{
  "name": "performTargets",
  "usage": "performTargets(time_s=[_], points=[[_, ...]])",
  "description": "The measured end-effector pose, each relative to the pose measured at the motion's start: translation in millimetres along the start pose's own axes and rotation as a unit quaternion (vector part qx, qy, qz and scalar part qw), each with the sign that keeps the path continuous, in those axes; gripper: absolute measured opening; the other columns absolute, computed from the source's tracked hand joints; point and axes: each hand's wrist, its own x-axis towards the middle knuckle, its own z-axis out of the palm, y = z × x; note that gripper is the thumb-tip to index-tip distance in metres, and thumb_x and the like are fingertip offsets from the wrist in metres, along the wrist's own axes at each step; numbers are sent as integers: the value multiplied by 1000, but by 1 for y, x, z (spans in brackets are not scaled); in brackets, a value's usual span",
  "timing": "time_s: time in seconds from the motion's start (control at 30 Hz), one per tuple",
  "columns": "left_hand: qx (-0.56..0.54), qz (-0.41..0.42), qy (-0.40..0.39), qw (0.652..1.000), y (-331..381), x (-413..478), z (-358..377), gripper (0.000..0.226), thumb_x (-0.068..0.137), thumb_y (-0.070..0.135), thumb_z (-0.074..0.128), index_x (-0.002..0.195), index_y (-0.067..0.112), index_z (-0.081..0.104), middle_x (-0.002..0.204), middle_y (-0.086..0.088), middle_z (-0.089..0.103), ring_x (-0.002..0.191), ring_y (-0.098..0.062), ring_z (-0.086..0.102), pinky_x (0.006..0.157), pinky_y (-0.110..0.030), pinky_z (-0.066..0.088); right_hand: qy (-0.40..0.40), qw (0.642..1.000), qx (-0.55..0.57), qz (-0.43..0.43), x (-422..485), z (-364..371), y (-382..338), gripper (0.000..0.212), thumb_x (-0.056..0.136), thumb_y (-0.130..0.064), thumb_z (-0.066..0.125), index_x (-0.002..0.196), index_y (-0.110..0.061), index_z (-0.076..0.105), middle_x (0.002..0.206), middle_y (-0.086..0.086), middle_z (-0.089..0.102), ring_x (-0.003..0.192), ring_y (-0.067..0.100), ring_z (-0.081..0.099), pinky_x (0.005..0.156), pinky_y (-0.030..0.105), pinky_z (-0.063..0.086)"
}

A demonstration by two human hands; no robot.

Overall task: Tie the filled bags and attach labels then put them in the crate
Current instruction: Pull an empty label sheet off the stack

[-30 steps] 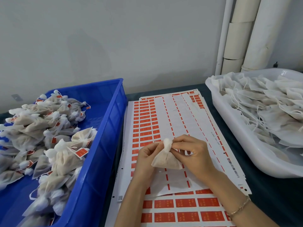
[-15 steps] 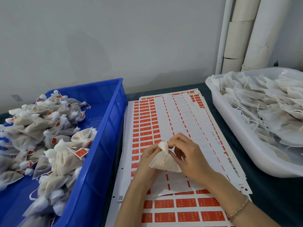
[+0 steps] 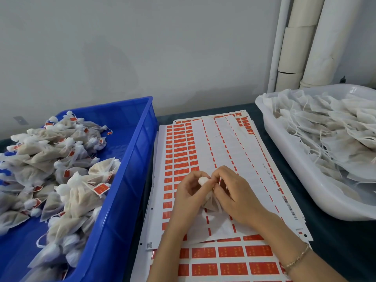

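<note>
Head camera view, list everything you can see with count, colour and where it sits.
blue crate: one, blue, left on the table
tied bags: many, white with red labels, heaped in the blue crate
label sheets: several stacked, white with red labels, centre, under the hands
white tub: one, translucent white, right
untied bags: many, white, piled in the white tub
held bag: one, white, between both hands
pipes: three, white and cream, back right corner
table: one, dark
bracelet: one, gold, right wrist
left hand: pinches the held bag's top
right hand: fingers curled at the bag's neck
</note>
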Motion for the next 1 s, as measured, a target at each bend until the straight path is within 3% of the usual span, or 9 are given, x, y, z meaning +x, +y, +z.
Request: performTargets(time_s=[0.1, 0.23, 0.33, 0.47, 0.63, 0.77, 0.87, 1.0], points=[[3, 0, 5, 1000, -2, 0, -1, 12, 85, 28, 65, 92, 19, 63, 84, 3, 66, 83, -20, 65, 69, -25, 58, -7, 1000, 4, 8, -1, -1, 1, 5, 89, -37, 44, 84, -38, 42, 76, -26, 49, 75, 1, 55, 63, 8, 44], [10, 8, 6, 1000, -4, 1, -1, 18, 79, 29, 57, 89, 14, 61, 85, -11, 62, 79, -30, 61, 68, -24, 55, -32, 999, 10, 15, 0, -5, 3, 15, 87, -36, 37, 73, -37, 39, 64, -19, 49, 67, 5, 53, 58, 13, 42], [8, 10, 6, 1000, -5, 1, -1, 19, 79, 29, 57, 89, 14, 62, 84, -7, 63, 78, -24, 62, 67, -21, 54, -66, 997, 36, 28, -1, -6, 5, 20, 87, -36, 36, 68, -35, 41, 57, -18, 50, 65, 6, 54, 59, 14, 43], [4, 14, 7, 1000, -7, 1, -1, 16, 79, 27, 57, 88, 13, 62, 84, -8, 63, 82, -27, 62, 70, -23, 55, -96, 988, 99, 67, -2, -4, 5, 29, 85, -38, 36, 60, -30, 47, 55, -19, 55, 60, 3, 54, 59, 8, 44], [9, 15, 14, 1000, -7, 1, -2, 18, 80, 27, 56, 88, 13, 65, 84, -5, 64, 80, -24, 62, 71, -23, 54, -66, 983, 151, 87, 2, -6, 3, 29, 90, -30, 46, 62, -26, 48, 56, -19, 54, 58, 0, 52, 59, 5, 41], [29, 16, 12, 999, -8, -1, -2, 18, 79, 29, 57, 83, 13, 65, 80, -7, 65, 79, -27, 62, 71, -26, 56, -4, 992, 81, 97, 4, -8, 5, 25, 91, -26, 59, 68, -31, 53, 60, -18, 56, 66, 4, 57, 60, 7, 43], [30, 23, -1, 999, -6, -2, 0, 26, 77, 37, 61, 85, 13, 65, 81, -6, 68, 80, -28, 65, 72, -33, 58, 10, 997, -7, 77, 3, -9, 2, 16, 89, -31, 62, 75, -34, 54, 61, -20, 53, 59, 8, 55, 55, 8, 40], [29, 29, -21, 999, -5, -3, 1, 24, 79, 34, 61, 90, 14, 65, 81, -1, 68, 79, -21, 67, 70, -27, 56, 56, 994, -67, 69, 2, -13, -2, 13, 87, -29, 64, 78, -33, 55, 59, -25, 45, 52, 7, 50, 52, 7, 33]])
